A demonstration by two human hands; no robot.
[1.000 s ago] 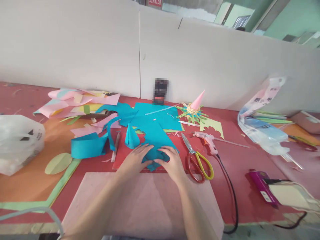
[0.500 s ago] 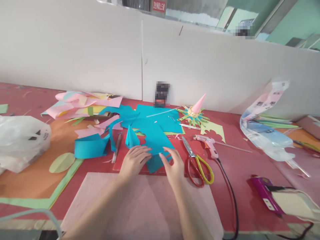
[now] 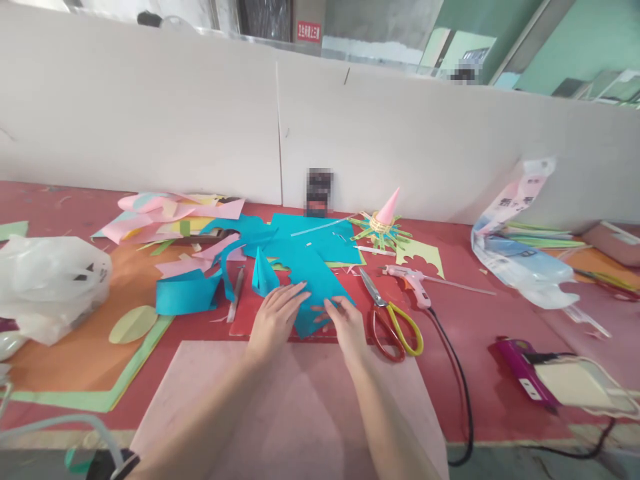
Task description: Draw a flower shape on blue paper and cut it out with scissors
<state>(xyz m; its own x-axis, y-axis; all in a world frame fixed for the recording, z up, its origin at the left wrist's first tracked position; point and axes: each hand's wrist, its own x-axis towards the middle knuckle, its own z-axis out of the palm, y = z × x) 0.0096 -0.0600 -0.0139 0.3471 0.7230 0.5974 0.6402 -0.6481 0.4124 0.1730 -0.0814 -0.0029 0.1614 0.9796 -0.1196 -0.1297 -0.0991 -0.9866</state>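
A long blue paper sheet (image 3: pixel 317 277) lies across a red mat in front of me. My left hand (image 3: pixel 277 319) rests at its left edge, fingers stretched toward the upper right. At the sheet's near right edge is my right hand (image 3: pixel 347 327), its fingers bent and touching the paper, thumb and index pressed close together. Just beyond my left hand stands a folded blue paper cone (image 3: pixel 263 273). Scissors (image 3: pixel 390 318) with one red and one yellow handle lie right of my right hand.
A pink glue gun (image 3: pixel 413 283) with a black cable lies at the right. Further back stands a pink-coned paper piece (image 3: pixel 385 223). A blue paper loop (image 3: pixel 185 293) and a white plastic bag (image 3: pixel 55 283) are at the left, a purple power strip (image 3: pixel 530 377) at the right.
The camera view has shifted slightly. My left hand has slid a little further over the blue sheet, and the sheet's near end has turned slightly.
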